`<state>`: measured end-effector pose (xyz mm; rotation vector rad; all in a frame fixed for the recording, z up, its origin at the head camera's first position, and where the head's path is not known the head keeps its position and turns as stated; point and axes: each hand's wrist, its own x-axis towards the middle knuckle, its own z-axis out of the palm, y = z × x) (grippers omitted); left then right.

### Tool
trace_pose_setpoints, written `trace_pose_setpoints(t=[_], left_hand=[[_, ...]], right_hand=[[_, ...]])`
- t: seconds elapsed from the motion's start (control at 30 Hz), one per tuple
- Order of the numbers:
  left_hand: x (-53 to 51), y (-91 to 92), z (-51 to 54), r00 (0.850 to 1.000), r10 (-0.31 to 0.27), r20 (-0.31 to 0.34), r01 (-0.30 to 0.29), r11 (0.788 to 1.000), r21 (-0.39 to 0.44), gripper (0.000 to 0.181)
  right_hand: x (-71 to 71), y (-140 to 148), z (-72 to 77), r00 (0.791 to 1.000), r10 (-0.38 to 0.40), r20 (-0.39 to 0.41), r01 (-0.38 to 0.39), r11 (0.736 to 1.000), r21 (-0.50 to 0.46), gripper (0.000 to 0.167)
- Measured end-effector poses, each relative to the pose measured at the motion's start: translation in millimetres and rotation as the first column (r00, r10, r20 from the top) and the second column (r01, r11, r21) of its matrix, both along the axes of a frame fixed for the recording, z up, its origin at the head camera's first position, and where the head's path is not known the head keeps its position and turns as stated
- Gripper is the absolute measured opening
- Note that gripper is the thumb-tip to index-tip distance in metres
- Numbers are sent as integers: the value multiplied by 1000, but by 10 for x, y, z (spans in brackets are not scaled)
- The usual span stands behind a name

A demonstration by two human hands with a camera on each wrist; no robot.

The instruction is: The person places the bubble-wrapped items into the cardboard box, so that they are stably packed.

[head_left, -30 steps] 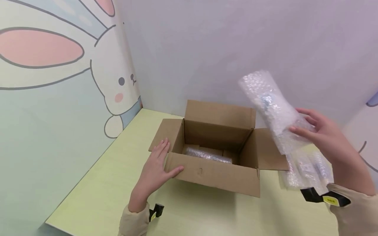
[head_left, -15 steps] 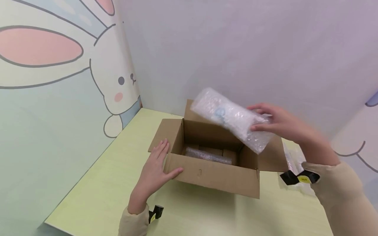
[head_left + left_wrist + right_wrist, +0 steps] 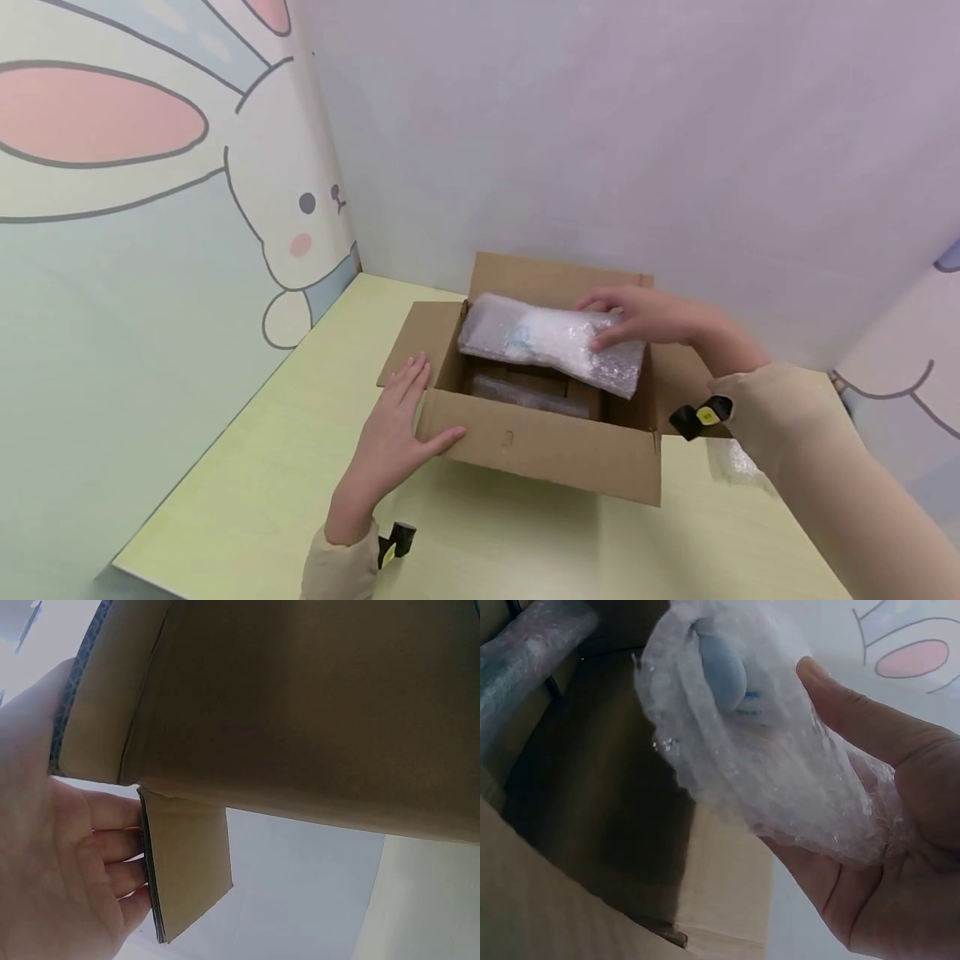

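Note:
My right hand grips the right end of a bubble-wrapped package, held level over the mouth of an open cardboard box. In the right wrist view, thumb and fingers lie on either side of the bubble-wrapped package, and something pale blue shows through the wrap. Another bubble-wrapped package lies inside the box. My left hand rests on the box's left front corner, fingers straight over the left flap and thumb on the front flap. The left wrist view shows the left hand against the cardboard flaps.
The box stands on a pale yellow-green table with its flaps folded outward. More bubble wrap lies on the table right of the box, partly hidden by the right arm. Behind rises a wall; a rabbit picture covers the left wall.
My right hand has carried the bubble-wrapped package leftward and down from the right side to the box's opening, turning it nearly level. The left hand has stayed on the box.

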<state>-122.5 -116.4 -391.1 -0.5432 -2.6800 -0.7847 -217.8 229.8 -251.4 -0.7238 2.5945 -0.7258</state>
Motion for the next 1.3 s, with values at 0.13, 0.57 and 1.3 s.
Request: trace_pose_setpoints(t=[0.13, 0.57, 1.3], left_hand=[[7, -4, 9, 1000, 2, -6, -2, 1000, -3, 97], [4, 23, 6, 1000, 0, 5, 0, 1000, 7, 97], [40, 61, -33, 1000, 0, -26, 1, 1000, 26, 99]], right_hand=[[-81, -56, -60, 999, 28, 47, -28, 1000, 7, 57], [-270, -150, -269, 989, 92, 120, -106, 987, 119, 54], [-267, -368, -327, 990, 133, 53, -142, 949, 283, 51]])
